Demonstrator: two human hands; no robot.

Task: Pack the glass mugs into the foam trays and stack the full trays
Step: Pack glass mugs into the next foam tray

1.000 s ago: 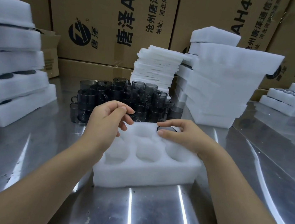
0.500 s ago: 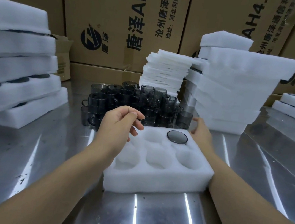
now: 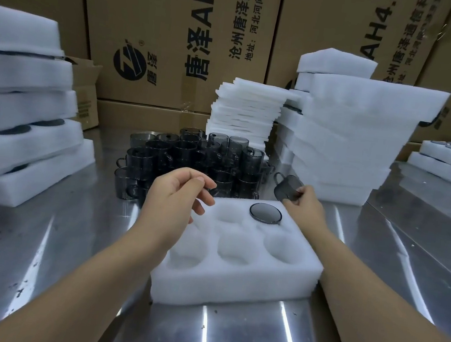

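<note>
The right hand (image 3: 306,206), at one o'clock from the tray (image 3: 233,285), pinches a dark glass mug (image 3: 286,189) by its wall, tilted, with the handle towards eleven. The left hand (image 3: 171,201) hovers over the tray's eleven o'clock corner, fingers loosely curled and holding nothing I can see. One seated mug (image 3: 265,213) fills the far right pocket, base up; the other five pockets look free.

To do it well, I'd turn the held mug mouth down, centre it over a free pocket and press it straight in, steadying the foam with the free hand.

The loose mugs (image 3: 192,155) crowd at twelve. I can't make out any handle notch in the pockets. The stack of full trays (image 3: 20,117) at nine is cut off.
</note>
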